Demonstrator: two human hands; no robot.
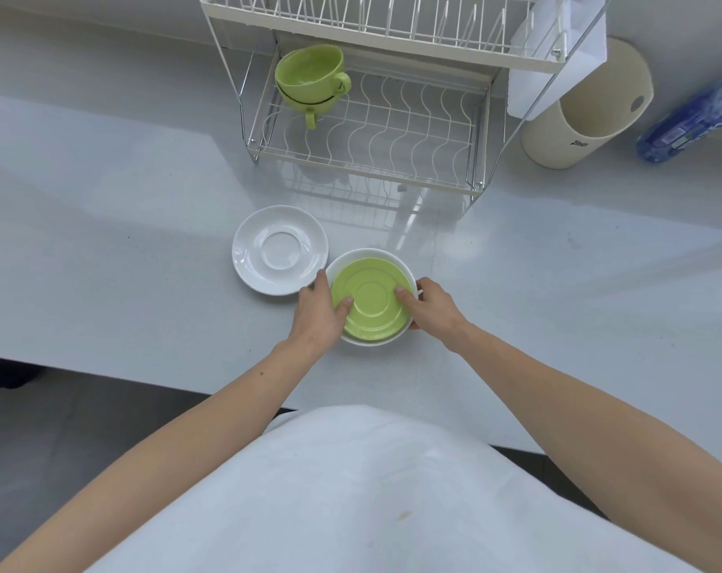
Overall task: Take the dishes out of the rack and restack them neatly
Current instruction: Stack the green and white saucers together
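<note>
1. A green saucer (371, 299) lies inside a white bowl-like dish (392, 258) on the grey counter (103, 241), near the counter's front edge and in front of the wire rack (367, 130)
2. The left hand (318, 312) grasps the stack at its left rim, thumb pressed on the green surface, fingers wrapped over the white edge
3. The right hand (429, 308) grasps the right rim the same way, thumb on the green surface, fingers curled round the outside
4. A white saucer (278, 250) sits flat just beside the stack to the upper left; their rims look to touch or nearly so, I cannot tell which
5. On the rack's lower shelf, at its left end, two green cups (309, 80) are nested and tilted, handles pointing right and toward the front
6. The remainder of that shelf is bare wire, and the upper tier (371, 18) shows only its dividers
7. A cream cylindrical holder (586, 117) stands right of the rack, with a blue bottle (689, 122) lying beyond it
8. Wide bare counter spreads left and right of the stack
</note>
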